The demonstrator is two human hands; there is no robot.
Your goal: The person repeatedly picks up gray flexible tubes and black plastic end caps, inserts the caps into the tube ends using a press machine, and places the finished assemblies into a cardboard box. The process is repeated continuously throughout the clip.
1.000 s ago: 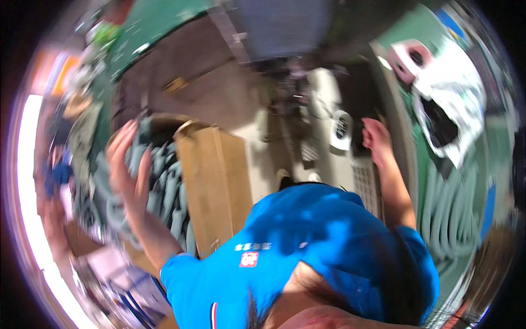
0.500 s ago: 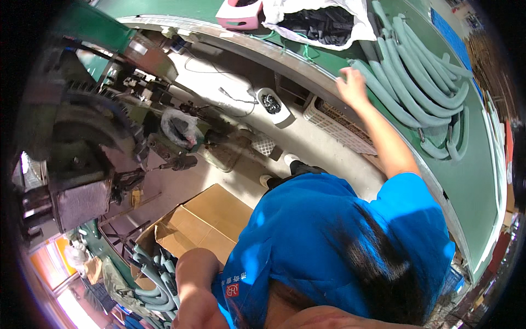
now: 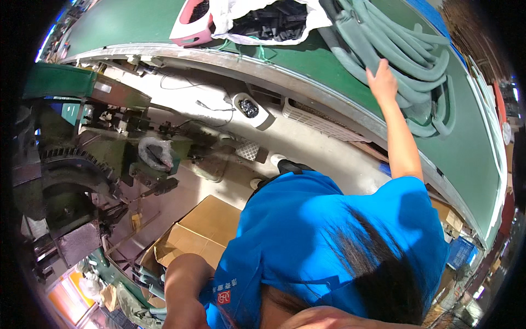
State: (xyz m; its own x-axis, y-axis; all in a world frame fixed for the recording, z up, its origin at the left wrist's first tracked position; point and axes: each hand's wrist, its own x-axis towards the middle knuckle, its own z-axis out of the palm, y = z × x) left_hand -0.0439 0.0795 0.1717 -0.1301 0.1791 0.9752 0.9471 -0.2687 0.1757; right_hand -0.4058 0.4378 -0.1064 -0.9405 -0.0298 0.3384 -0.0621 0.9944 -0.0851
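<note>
My right hand (image 3: 382, 83) reaches over the green table and is closed around the near end of a grey-green foam tube (image 3: 357, 44). That tube lies slantwise across a heap of similar long, bent foam tubes (image 3: 424, 71) on the tabletop. Of my left arm, only a bent part shows at the lower left, beside an open cardboard box (image 3: 205, 222); the left hand is out of sight. More grey-green tubes (image 3: 149, 278) stick out by the box, partly hidden by this arm.
On the green table (image 3: 126, 27) stand a white sack (image 3: 222, 22) of black pieces and a pink container (image 3: 192, 35). Below its edge are a plastic crate (image 3: 320, 123) and a white bin (image 3: 249, 109). Dark machinery (image 3: 71, 181) fills the left side.
My right hand has moved from beside the table's edge onto the tubes and now grips one, which lies at a different slant. The whole view has shifted, with the table contents appearing farther left.
</note>
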